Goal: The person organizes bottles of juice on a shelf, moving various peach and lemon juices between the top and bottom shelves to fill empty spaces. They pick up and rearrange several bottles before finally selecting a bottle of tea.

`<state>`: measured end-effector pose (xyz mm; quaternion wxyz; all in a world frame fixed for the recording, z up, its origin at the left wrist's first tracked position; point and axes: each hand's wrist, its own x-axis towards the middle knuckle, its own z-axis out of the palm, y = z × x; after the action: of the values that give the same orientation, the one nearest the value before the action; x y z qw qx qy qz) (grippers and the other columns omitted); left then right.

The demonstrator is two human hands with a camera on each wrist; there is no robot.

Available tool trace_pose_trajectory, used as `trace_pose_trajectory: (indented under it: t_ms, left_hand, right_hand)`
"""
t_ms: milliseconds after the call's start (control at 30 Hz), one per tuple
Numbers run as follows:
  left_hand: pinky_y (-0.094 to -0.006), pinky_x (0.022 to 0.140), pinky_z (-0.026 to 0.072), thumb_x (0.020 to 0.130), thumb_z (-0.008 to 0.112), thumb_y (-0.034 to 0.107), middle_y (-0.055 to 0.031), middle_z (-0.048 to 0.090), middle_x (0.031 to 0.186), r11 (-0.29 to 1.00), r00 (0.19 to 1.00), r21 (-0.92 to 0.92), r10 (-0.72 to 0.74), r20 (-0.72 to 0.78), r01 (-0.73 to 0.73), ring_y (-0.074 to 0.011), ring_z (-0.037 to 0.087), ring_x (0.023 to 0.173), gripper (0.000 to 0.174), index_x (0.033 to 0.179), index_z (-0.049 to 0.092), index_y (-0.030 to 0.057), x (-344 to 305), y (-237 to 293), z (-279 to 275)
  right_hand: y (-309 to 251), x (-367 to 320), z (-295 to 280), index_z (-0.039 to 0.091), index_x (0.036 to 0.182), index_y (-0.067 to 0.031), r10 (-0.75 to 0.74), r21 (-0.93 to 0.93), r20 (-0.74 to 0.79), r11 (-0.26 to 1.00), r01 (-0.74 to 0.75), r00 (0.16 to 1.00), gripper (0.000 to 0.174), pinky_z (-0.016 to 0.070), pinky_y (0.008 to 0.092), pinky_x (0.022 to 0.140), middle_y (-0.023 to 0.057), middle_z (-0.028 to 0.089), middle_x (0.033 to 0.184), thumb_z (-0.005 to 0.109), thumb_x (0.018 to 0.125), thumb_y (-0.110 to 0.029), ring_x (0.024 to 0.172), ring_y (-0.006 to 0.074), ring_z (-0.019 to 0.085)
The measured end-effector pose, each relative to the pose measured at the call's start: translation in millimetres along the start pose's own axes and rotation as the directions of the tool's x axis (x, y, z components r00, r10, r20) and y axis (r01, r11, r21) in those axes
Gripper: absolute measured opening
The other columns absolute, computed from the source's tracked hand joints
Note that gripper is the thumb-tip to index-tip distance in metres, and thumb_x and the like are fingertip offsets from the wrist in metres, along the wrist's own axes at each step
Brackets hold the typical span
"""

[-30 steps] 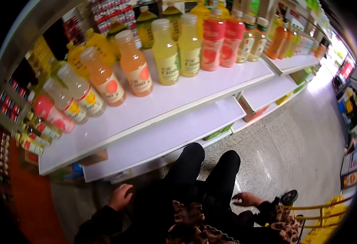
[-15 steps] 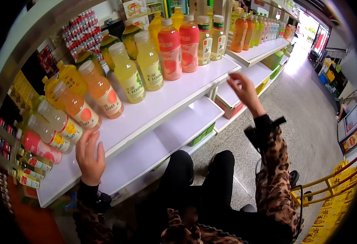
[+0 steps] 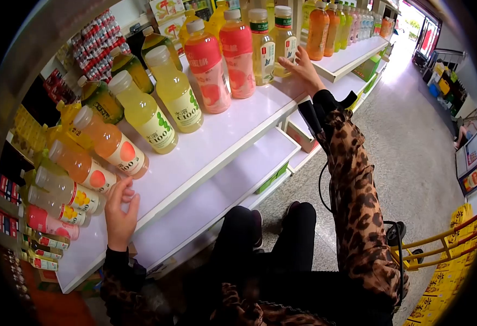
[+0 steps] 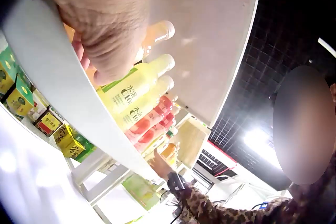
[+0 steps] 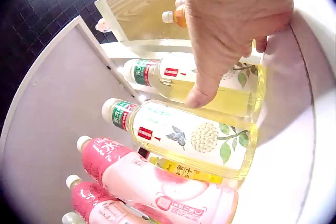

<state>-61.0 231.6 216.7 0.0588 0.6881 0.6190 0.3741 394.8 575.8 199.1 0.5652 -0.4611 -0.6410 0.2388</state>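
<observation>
My right hand (image 3: 304, 70) is at the outer green-capped tea bottle (image 3: 285, 43) on the upper shelf. In the right wrist view the thumb of the hand (image 5: 231, 35) lies against that bottle (image 5: 226, 95), fingers mostly hidden behind it; a second tea bottle (image 5: 194, 134) stands beside it. Pink bottles (image 3: 208, 70) and yellow-green C100 bottles (image 3: 177, 98) stand along the row. My left hand (image 3: 121, 214) is at the shelf's front edge by the orange bottles (image 3: 120, 149), fingers slightly bent; whether it touches one cannot be told.
The white shelf (image 3: 206, 141) runs diagonally, with a lower shelf (image 3: 217, 187) beneath it. Orange bottles (image 3: 318, 32) stand on the adjoining shelf at the right. A yellow cart (image 3: 434, 247) is at the lower right, on the grey floor (image 3: 380, 146).
Both hands rose from beside the legs to the shelf. Over the last half second my right hand moved up and left to the tea bottle, while my left hand stayed near the orange bottles.
</observation>
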Motion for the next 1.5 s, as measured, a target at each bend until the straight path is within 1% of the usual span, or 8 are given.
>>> trace_pose_trajectory:
  t_ms: [100, 267, 333, 533, 800, 1000, 1200, 1500]
  left_hand:
    - [-0.0298, 0.075, 0.0478, 0.080, 0.060, 0.000, -0.0115, 0.059, 0.108, 0.998, 0.999, 0.049, 0.028, 0.033, -0.030, -0.0209, 0.059, 0.088, 0.038, 0.118, 0.056, 0.0008, 1.1, 4.6, -0.3]
    - [-0.0308, 0.076, 0.0478, 0.081, 0.060, 0.001, -0.0135, 0.059, 0.107, 0.989, 0.994, 0.111, 0.091, 0.066, -0.098, -0.0232, 0.059, 0.089, 0.036, 0.117, 0.057, -0.0001, 2.3, 14.0, 1.8]
    - [-0.0326, 0.077, 0.0483, 0.081, 0.060, 0.001, -0.0147, 0.059, 0.106, 0.975, 0.988, 0.169, 0.130, 0.087, -0.144, -0.0264, 0.059, 0.090, 0.035, 0.115, 0.057, -0.0007, 1.7, 13.5, 1.8]
    - [-0.0358, 0.083, 0.0465, 0.082, 0.058, 0.001, -0.0175, 0.058, 0.108, 0.943, 0.973, 0.244, 0.215, 0.079, -0.228, -0.0327, 0.058, 0.095, 0.031, 0.114, 0.057, -0.0014, 0.5, 14.7, 4.4]
    - [-0.0367, 0.091, 0.0444, 0.083, 0.061, 0.006, -0.0175, 0.057, 0.115, 0.898, 0.923, 0.280, 0.262, 0.282, -0.340, -0.0350, 0.056, 0.104, 0.030, 0.113, 0.058, 0.0016, 26.5, 44.5, 0.0]
    - [-0.0385, 0.094, 0.0428, 0.084, 0.062, 0.012, -0.0169, 0.057, 0.118, 0.886, 0.843, 0.057, 0.414, 0.344, -0.459, -0.0354, 0.054, 0.110, 0.033, 0.115, 0.057, 0.0038, 82.1, 71.3, 41.2]
    - [-0.0388, 0.094, 0.0442, 0.085, 0.064, 0.024, -0.0150, 0.057, 0.121, 0.857, 0.772, -0.171, 0.512, 0.377, -0.486, -0.0334, 0.054, 0.112, 0.042, 0.121, 0.054, 0.0054, 108.6, 75.2, 87.1]
    - [-0.0372, 0.102, 0.0383, 0.084, 0.066, 0.032, -0.0160, 0.049, 0.133, 0.912, 0.755, -0.191, 0.409, 0.513, -0.364, -0.0311, 0.048, 0.122, 0.052, 0.126, 0.051, 0.0061, 115.0, 64.7, 97.9]
  right_hand:
    - [-4.2, 4.8, 7.9, 0.032, 0.133, 0.0037, -0.078, 0.110, 0.110, 0.992, 0.066, 0.991, 0.080, 0.0510, 0.0314, 0.088, 0.0183, 0.056, 0.121, 0.078, 0.078, -0.031, 0.108, 0.0234, 0.058]
    - [1.2, 10.6, 7.7, 0.039, 0.128, 0.0027, -0.165, 0.279, 0.084, 0.951, 0.135, 0.983, 0.070, 0.0518, 0.0309, 0.082, 0.0160, 0.059, 0.115, 0.076, 0.080, -0.034, 0.102, 0.0204, 0.060]
    - [8.4, 17.7, 2.4, 0.047, 0.119, 0.0029, -0.044, -0.010, 0.200, 0.999, 0.047, 0.979, 0.061, 0.0519, 0.0298, 0.078, 0.0153, 0.062, 0.107, 0.073, 0.082, -0.039, 0.096, 0.0199, 0.061]
    - [2.3, 7.4, 1.0, 0.051, 0.113, 0.0037, 0.048, -0.028, 0.152, 0.999, -0.045, 0.987, 0.061, 0.0523, 0.0289, 0.072, 0.0139, 0.064, 0.099, 0.073, 0.081, -0.043, 0.084, 0.0192, 0.063]
    - [-27.5, -20.2, -8.1, 0.052, 0.115, 0.0013, -0.069, 0.074, 0.180, 0.996, 0.057, 0.981, 0.056, 0.0523, 0.0290, 0.076, 0.0135, 0.065, 0.106, 0.075, 0.081, -0.037, 0.089, 0.0173, 0.064]
    - [-49.2, -51.5, -35.7, 0.051, 0.118, -0.0003, 0.008, -0.138, 0.226, 0.990, 0.024, 0.974, 0.050, 0.0497, 0.0293, 0.078, 0.0080, 0.065, 0.104, 0.071, 0.084, -0.030, 0.091, 0.0144, 0.061]
    - [-61.8, -118.0, -61.8, 0.043, 0.124, 0.0036, -0.032, 0.064, 0.097, 0.998, 0.026, 0.995, 0.061, 0.0512, 0.0367, 0.090, 0.0175, 0.060, 0.114, 0.073, 0.081, -0.027, 0.104, 0.0246, 0.061]
    - [29.1, -241.0, -56.3, 0.035, 0.133, -0.0005, 0.196, 0.000, 0.095, 0.980, -0.197, 0.976, 0.072, 0.0455, 0.0407, 0.101, 0.0164, 0.055, 0.123, 0.076, 0.077, -0.019, 0.113, 0.0263, 0.056]
